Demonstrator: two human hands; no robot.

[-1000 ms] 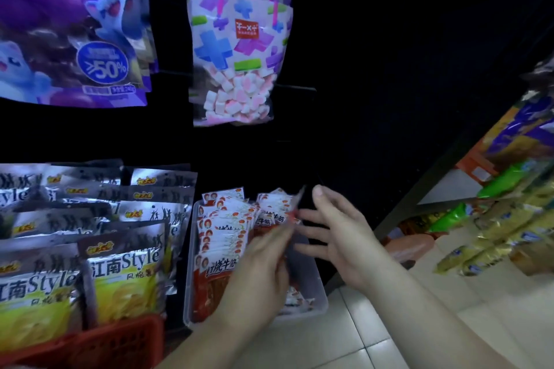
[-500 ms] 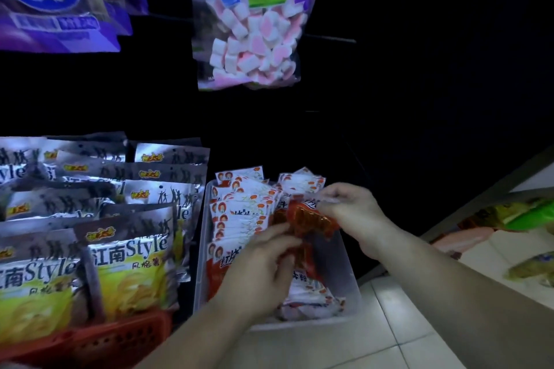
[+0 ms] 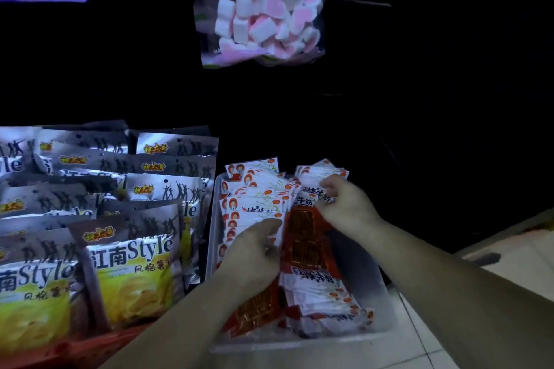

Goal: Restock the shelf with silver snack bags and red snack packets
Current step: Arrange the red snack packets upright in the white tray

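1. Standing left of the clear bin [image 3: 380,293], silver snack bags [image 3: 132,263] run off-frame.
2. Inside the bin lie red snack packets [image 3: 308,243].
3. The left hand [image 3: 251,255] curls its grip round packets; the right hand [image 3: 347,207] pinches packet tops, fingertips hidden.

Two hands [image 3: 251,257], one marshmallow bag [image 3: 263,9], one tray [image 3: 380,302]. Roughly ten silver bags [image 3: 132,263]. Red packets [image 3: 308,237] are too crammed to count, tbh.

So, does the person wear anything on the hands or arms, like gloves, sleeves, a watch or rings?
No gloves: the left hand and the right hand are bare. Both forearms are bare to the frame edge, with no sleeve, watch or bracelet showing. No ring shows, though the light is dim.
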